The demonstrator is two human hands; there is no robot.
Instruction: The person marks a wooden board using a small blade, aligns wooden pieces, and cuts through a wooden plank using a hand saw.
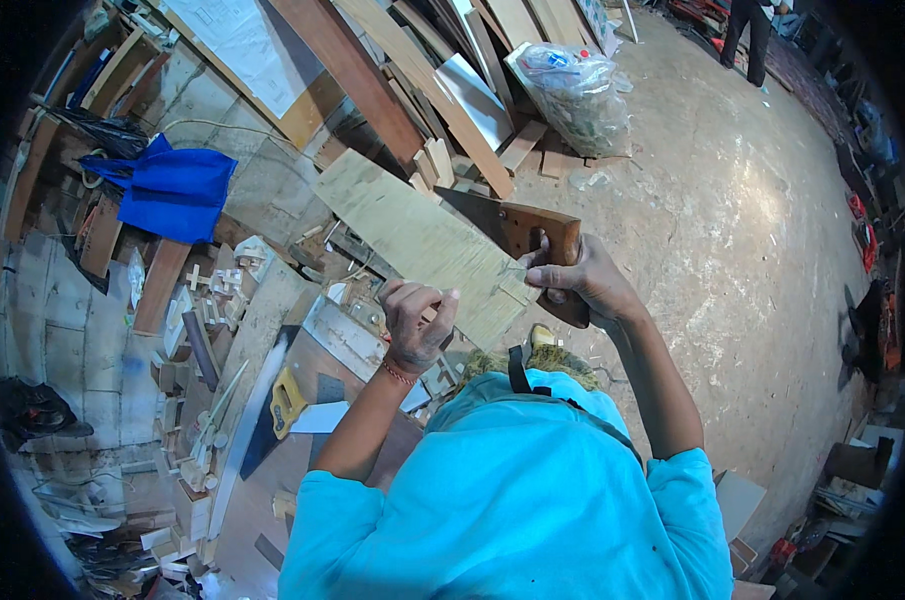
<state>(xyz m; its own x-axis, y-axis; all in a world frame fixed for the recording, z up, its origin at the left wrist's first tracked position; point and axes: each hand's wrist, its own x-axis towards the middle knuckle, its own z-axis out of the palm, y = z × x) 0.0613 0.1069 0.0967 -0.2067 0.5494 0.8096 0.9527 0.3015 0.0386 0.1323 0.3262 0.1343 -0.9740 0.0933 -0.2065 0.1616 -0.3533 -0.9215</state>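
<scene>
A long pale plywood board (422,240) slants across the middle, with dark lines marked near its close end. My right hand (587,285) is closed around the brown wooden handle of a handsaw (537,230); its thumb lies at the board's right corner. Part of the saw's dark blade passes behind the board's far edge. At the board's left edge my left hand (417,325) is closed, fingers curled in and thumb raised. Whatever those fingers may hold is hidden.
A yellow-handled saw (288,400) lies on the cluttered bench to the left, among wood offcuts. A blue bag (177,188) is farther left. Planks (412,85) lean ahead beside a filled clear plastic bag (572,100). Another person (747,40) stands at the far right.
</scene>
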